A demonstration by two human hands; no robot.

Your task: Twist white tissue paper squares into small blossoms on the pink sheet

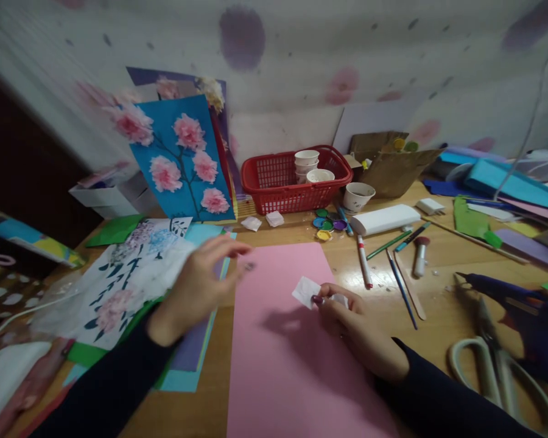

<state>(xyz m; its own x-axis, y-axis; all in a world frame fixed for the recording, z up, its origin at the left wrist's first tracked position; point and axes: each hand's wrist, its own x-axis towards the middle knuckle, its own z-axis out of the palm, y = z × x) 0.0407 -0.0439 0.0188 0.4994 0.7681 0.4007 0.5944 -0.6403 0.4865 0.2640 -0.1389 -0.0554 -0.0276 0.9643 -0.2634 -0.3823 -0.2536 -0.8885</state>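
My right hand (pixel 347 313) pinches a small square of thin white paper, perhaps tissue (pixel 305 292), between thumb and fingers. It hovers over a pink sheet of paper (pixel 274 365), casting a shadow on it. My left hand (pixel 198 283) is raised by the sheet's left edge, slightly blurred, its thumb and index finger apart and no object visible between them. Beyond the pink sheet lie two little white folded pieces, one to the left (pixel 251 224) and one to the right (pixel 274 219).
A blue card with pink paper flowers (pixel 162 121) leans at the back left. Behind the pink sheet stands a red basket (pixel 274 198) holding paper cups. Brushes and a marker (pixel 364 261) lie on the right, with scissors (pixel 497 359) and a glue gun (pixel 520 304) nearer. Printed flower sheets (pixel 119 286) cover the left.
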